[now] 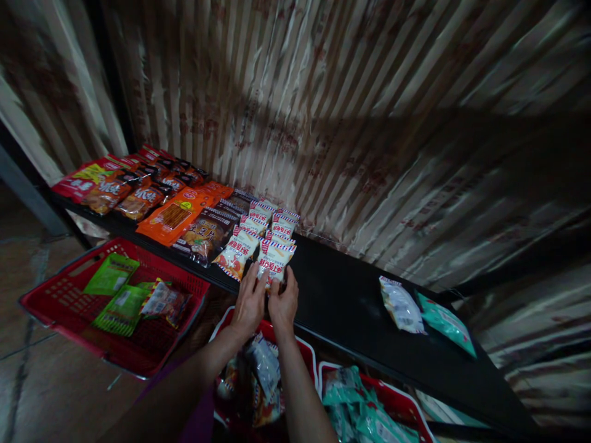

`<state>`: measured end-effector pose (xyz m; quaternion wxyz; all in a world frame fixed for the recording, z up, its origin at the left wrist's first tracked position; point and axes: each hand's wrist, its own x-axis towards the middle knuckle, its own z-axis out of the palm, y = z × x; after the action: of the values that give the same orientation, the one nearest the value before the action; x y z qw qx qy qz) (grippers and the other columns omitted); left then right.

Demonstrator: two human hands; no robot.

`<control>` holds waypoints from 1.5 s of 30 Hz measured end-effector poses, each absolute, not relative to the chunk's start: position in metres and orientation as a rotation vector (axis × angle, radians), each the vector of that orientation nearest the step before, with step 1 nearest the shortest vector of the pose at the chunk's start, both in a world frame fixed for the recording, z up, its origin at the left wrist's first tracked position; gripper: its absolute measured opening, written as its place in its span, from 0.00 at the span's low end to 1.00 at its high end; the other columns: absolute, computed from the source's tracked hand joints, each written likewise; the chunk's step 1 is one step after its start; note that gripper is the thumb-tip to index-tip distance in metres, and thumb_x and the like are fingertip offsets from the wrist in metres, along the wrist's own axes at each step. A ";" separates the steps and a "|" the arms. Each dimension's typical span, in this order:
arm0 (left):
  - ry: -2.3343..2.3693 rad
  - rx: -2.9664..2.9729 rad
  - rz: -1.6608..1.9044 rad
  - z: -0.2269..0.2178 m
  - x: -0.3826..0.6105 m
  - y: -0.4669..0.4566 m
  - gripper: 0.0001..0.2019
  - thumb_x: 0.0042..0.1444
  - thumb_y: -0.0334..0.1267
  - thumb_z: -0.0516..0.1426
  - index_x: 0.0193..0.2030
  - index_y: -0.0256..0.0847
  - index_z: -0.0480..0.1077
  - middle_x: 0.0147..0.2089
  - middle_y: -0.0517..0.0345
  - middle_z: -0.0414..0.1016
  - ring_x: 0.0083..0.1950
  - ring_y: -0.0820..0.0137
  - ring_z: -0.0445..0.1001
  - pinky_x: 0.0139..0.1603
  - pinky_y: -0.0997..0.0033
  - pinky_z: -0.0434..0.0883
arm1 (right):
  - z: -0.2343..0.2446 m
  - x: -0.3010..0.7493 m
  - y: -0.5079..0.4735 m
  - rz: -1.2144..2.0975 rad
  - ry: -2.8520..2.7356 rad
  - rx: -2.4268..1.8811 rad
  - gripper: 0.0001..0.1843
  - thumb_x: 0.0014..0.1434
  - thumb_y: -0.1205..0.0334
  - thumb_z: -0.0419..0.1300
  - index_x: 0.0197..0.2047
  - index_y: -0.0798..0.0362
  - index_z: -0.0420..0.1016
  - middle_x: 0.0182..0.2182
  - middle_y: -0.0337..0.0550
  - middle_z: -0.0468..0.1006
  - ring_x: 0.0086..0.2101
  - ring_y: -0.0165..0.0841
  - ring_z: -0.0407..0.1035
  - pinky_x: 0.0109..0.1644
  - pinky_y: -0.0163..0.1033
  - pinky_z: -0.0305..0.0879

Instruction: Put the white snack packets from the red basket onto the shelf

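Observation:
Both my hands are at the near end of a white snack bag [275, 257] with red lettering, at the front of the shelf. My left hand [248, 303] grips its lower left side, and my right hand [283, 304] holds its lower right corner. Part of the bag's bottom edge is hidden by my fingers. Beside it lies a matching white bag [237, 252], with more of the same kind in two rows behind. Below my wrists, a red basket [313, 363] contains similar bags [265, 367].
Brown chip bags [203, 237], orange packets [170, 216] and red bags [80, 183] line the black shelf [337, 295] leftward. A white bag [401, 306] and a teal bag [446, 321] lie right. A left basket [69, 332] holds green packets [113, 274]; another [406, 400] holds teal bags [364, 409].

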<state>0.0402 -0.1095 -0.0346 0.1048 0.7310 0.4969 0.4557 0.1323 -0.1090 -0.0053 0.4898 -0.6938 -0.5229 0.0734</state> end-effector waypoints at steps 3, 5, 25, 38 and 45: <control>1.457 2.221 1.388 -0.039 0.040 -0.106 0.23 0.63 0.31 0.45 0.64 0.43 0.56 0.69 0.45 0.50 0.70 0.58 0.46 0.65 0.50 0.58 | 0.002 0.133 -0.110 0.211 -1.241 -1.691 0.35 0.58 0.48 0.47 0.64 0.60 0.55 0.60 0.59 0.63 0.59 0.44 0.57 0.60 0.51 0.54; 1.446 2.238 1.411 -0.042 0.039 -0.104 0.23 0.63 0.29 0.44 0.65 0.43 0.55 0.69 0.46 0.50 0.71 0.59 0.44 0.65 0.50 0.58 | 0.007 0.133 -0.108 0.247 -1.252 -1.693 0.37 0.58 0.46 0.47 0.65 0.59 0.52 0.62 0.58 0.60 0.60 0.43 0.55 0.60 0.51 0.53; 1.299 2.239 1.456 -0.038 0.030 -0.104 0.25 0.63 0.31 0.44 0.67 0.42 0.50 0.71 0.45 0.42 0.72 0.58 0.39 0.67 0.48 0.52 | 0.002 0.125 -0.102 0.288 -1.394 -1.717 0.34 0.61 0.52 0.48 0.66 0.58 0.50 0.61 0.54 0.63 0.58 0.41 0.59 0.60 0.47 0.56; 1.197 2.368 1.426 -0.020 0.023 -0.132 0.24 0.63 0.35 0.45 0.66 0.32 0.51 0.70 0.38 0.47 0.72 0.59 0.41 0.68 0.49 0.50 | 0.003 0.118 -0.165 0.024 -1.231 -1.574 0.25 0.65 0.57 0.42 0.61 0.58 0.57 0.60 0.54 0.63 0.61 0.34 0.55 0.63 0.47 0.54; 1.027 2.237 1.065 -0.052 0.032 -0.215 0.19 0.59 0.28 0.44 0.54 0.38 0.66 0.63 0.48 0.63 0.67 0.66 0.56 0.65 0.56 0.59 | -0.064 0.145 -0.244 0.142 -1.133 -1.789 0.22 0.63 0.60 0.42 0.58 0.55 0.63 0.55 0.51 0.69 0.56 0.34 0.62 0.60 0.47 0.57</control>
<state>0.0321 -0.2154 -0.0522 0.2278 0.8121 0.3729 0.3868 0.1449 -0.2440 -0.0636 0.4879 -0.7358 -0.4660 0.0583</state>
